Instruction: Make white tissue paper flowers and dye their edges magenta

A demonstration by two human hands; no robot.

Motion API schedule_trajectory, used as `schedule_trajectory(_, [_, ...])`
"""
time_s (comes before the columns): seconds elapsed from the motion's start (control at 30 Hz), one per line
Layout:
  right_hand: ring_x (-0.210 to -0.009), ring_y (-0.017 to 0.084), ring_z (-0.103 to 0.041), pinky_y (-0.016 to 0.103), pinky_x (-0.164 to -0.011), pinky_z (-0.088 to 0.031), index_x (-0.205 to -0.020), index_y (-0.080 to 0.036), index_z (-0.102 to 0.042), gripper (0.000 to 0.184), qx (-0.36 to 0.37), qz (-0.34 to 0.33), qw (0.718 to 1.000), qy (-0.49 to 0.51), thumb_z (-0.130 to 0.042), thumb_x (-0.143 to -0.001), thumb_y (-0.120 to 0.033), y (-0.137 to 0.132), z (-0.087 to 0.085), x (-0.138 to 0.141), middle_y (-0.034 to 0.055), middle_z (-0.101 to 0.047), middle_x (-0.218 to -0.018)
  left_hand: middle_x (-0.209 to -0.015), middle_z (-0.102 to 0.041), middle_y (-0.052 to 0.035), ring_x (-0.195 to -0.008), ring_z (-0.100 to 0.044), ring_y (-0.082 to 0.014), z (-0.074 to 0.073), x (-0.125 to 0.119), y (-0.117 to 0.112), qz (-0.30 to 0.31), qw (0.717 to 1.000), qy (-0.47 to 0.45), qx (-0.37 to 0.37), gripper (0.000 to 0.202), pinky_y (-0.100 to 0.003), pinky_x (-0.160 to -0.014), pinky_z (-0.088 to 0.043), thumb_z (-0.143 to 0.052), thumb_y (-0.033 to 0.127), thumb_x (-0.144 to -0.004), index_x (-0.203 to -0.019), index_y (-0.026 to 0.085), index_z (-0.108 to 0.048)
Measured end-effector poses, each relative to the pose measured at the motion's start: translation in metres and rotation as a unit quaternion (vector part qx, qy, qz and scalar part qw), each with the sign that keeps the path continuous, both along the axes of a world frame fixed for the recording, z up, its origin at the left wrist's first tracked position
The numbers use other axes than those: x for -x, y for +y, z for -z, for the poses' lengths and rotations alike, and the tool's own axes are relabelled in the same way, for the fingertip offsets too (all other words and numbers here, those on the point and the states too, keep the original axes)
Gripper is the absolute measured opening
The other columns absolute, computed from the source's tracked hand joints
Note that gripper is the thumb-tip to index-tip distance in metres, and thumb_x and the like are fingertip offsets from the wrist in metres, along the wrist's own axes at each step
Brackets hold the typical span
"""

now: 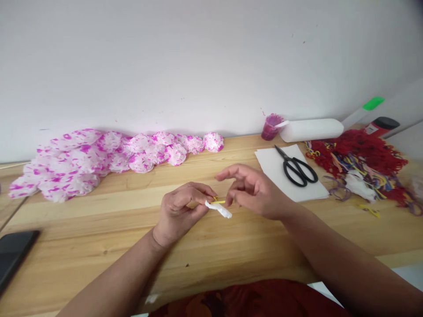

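Note:
My left hand [185,207] pinches a narrow folded strip of white tissue paper [222,210] above the middle of the table. A short yellow string [218,201] lies across the strip at my left fingertips, its free end pointing right. Close by on the right, my right hand [253,191] has its fingers apart and curved, with the index finger raised. Nothing shows in its grip. Its lower fingertips are very near the string's end; whether they touch it I cannot tell.
Along the wall lie several white-and-magenta tissue paper pompoms [79,163]. Black-handled scissors [299,169] rest on white paper sheets [267,160]. Behind are a magenta-stained cup [271,127] and a white roll [313,130]. Red yarn [360,152] is heaped at right; a phone [16,251] lies at left.

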State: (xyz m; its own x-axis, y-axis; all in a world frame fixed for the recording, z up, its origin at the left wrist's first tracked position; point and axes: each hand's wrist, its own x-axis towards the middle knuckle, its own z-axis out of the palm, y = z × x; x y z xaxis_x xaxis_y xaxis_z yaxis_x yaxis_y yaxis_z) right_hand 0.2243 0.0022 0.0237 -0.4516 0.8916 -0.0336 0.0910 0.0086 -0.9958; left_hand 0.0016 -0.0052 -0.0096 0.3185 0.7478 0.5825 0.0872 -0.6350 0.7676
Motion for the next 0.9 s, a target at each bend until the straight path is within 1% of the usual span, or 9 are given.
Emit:
schedule_trajectory(0.07, [-0.075, 0.012, -0.069, 0.026, -0.065, -0.053, -0.115, -0.020, -0.058, 0.036, 0.040, -0.021, 0.999, 0.025, -0.066, -0.080, -0.014, -0.005, 0.005, 0.009, 0.0091, -0.065, -0.122, -0.093, -0.074, -0.0073, -0.084, -0.073, -0.0170, -0.001, -0.001, 0.001, -0.003, 1.000, -0.002, -0.006, 0.022, -0.028, -0.073, -0.061, -0.072, -0.002, -0.077, -0.084, 0.018, -0.067])
schedule_trajectory(0.17, [-0.092, 0.017, -0.070, 0.031, -0.079, -0.055, -0.110, -0.018, -0.060, 0.033, 0.067, -0.017, 0.995, 0.072, -0.073, -0.081, -0.022, -0.008, 0.017, 0.018, 0.0097, -0.070, -0.112, -0.089, -0.074, -0.0064, -0.084, -0.073, -0.0156, -0.003, -0.002, 0.001, -0.012, 1.000, -0.007, -0.013, 0.021, -0.025, -0.072, -0.060, -0.073, -0.002, -0.077, -0.083, 0.018, -0.068])
schedule_trajectory(0.2, [-0.090, 0.017, -0.069, 0.030, -0.078, -0.055, -0.108, -0.018, -0.060, 0.031, 0.079, -0.017, 0.993, 0.087, -0.074, -0.082, -0.025, -0.008, 0.020, 0.020, 0.0092, -0.071, -0.106, -0.088, -0.074, -0.0062, -0.083, -0.073, -0.0152, -0.003, -0.002, 0.001, -0.015, 1.000, -0.009, -0.013, 0.020, -0.024, -0.071, -0.059, -0.073, -0.002, -0.077, -0.083, 0.017, -0.068])
schedule_trajectory(0.3, [-0.070, 0.013, -0.066, 0.026, -0.064, -0.053, -0.098, -0.017, -0.061, 0.023, 0.091, -0.004, 0.991, 0.097, -0.072, -0.085, -0.031, -0.006, 0.022, 0.019, 0.0041, -0.070, -0.083, -0.088, -0.074, -0.0068, -0.085, -0.072, -0.0155, -0.003, -0.001, 0.000, -0.012, 1.000, -0.023, 0.003, 0.019, -0.024, -0.072, -0.059, -0.072, -0.001, -0.079, -0.084, 0.017, -0.069])
schedule_trajectory(0.37, [-0.061, 0.011, -0.061, 0.024, -0.058, -0.050, -0.091, -0.016, -0.062, 0.018, 0.050, 0.011, 0.996, 0.071, -0.070, -0.087, -0.032, -0.005, 0.017, 0.017, 0.0008, -0.066, -0.072, -0.092, -0.073, -0.0075, -0.087, -0.072, -0.0166, -0.003, 0.000, -0.001, -0.001, 0.999, -0.039, 0.027, 0.018, -0.026, -0.074, -0.059, -0.069, 0.001, -0.082, -0.088, 0.017, -0.069])
schedule_trajectory(0.43, [-0.058, 0.010, -0.055, 0.023, -0.055, -0.045, -0.087, -0.016, -0.063, 0.013, -0.026, 0.020, 0.999, 0.024, -0.067, -0.089, -0.029, -0.007, 0.010, 0.014, -0.0014, -0.060, -0.067, -0.096, -0.072, -0.0078, -0.088, -0.072, -0.0177, -0.002, 0.001, -0.002, 0.015, 0.996, -0.063, 0.058, 0.018, -0.028, -0.074, -0.059, -0.066, 0.002, -0.085, -0.091, 0.018, -0.069])
schedule_trajectory(0.57, [-0.056, 0.009, -0.045, 0.022, -0.052, -0.036, -0.085, -0.017, -0.063, 0.003, -0.145, 0.019, 0.988, -0.057, -0.062, -0.087, -0.018, -0.014, 0.000, 0.013, -0.0046, -0.050, -0.062, -0.097, -0.071, -0.0076, -0.086, -0.073, -0.0187, -0.004, 0.001, -0.002, 0.027, 0.987, -0.119, 0.105, 0.016, -0.028, -0.071, -0.060, -0.063, 0.003, -0.088, -0.093, 0.018, -0.065])
schedule_trajectory(0.7, [-0.052, 0.008, -0.039, 0.022, -0.049, -0.033, -0.090, -0.018, -0.061, 0.004, -0.189, 0.014, 0.979, -0.072, -0.059, -0.087, -0.016, -0.020, -0.003, 0.014, -0.0075, -0.044, -0.058, -0.095, -0.071, -0.0074, -0.084, -0.072, -0.0178, -0.008, -0.001, -0.004, 0.048, 0.982, -0.151, 0.104, 0.012, -0.027, -0.068, -0.059, -0.060, 0.007, -0.092, -0.096, 0.017, -0.061])
schedule_trajectory(0.9, [-0.045, 0.006, -0.035, 0.020, -0.045, -0.029, -0.099, -0.020, -0.062, 0.018, -0.247, 0.017, 0.965, -0.083, -0.057, -0.085, -0.010, -0.026, -0.004, 0.014, -0.0104, -0.040, -0.055, -0.096, -0.070, -0.0075, -0.085, -0.071, -0.0178, -0.015, 0.001, -0.012, 0.057, 0.982, -0.147, 0.106, 0.007, -0.028, -0.071, -0.059, -0.059, 0.012, -0.094, -0.098, 0.018, -0.060])
